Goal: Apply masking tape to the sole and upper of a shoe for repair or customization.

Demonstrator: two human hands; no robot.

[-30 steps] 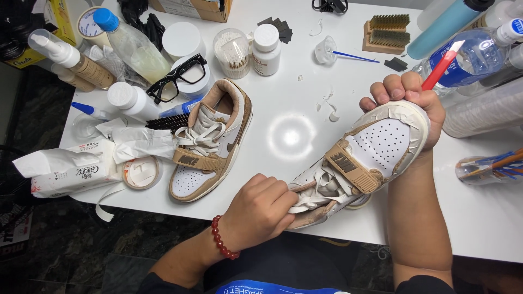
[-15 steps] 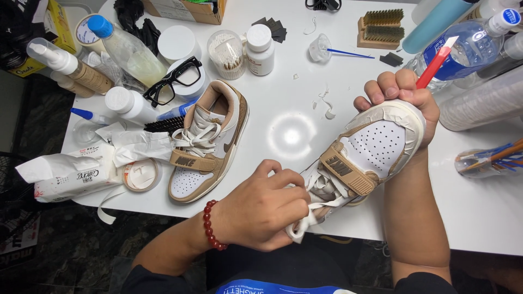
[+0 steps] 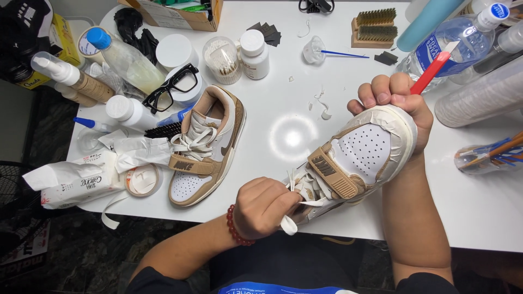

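My right hand (image 3: 391, 95) grips the toe of a white and tan sneaker (image 3: 359, 155), holding it tilted above the white table (image 3: 283, 71); the same fist clasps a red-handled tool (image 3: 433, 68). Masking tape covers the toe's edge. My left hand (image 3: 264, 207), with a red bead bracelet at the wrist, pinches a white lace (image 3: 297, 196) at the shoe's ankle opening. The matching second sneaker (image 3: 204, 147) lies flat on the table to the left, laced, untouched.
Bottles (image 3: 125, 60), black glasses (image 3: 171, 87), a jar of cotton swabs (image 3: 222, 59), a wipes pack (image 3: 73, 179) and a tape roll (image 3: 143, 179) crowd the left. Brushes (image 3: 375, 27) sit at the back. A water bottle (image 3: 452, 46) and a cup of tools (image 3: 487, 155) stand right.
My left hand has shifted along the held shoe's opening, pulling the lace outward and down. The right hand keeps the toe gripped, the shoe slightly more raised.
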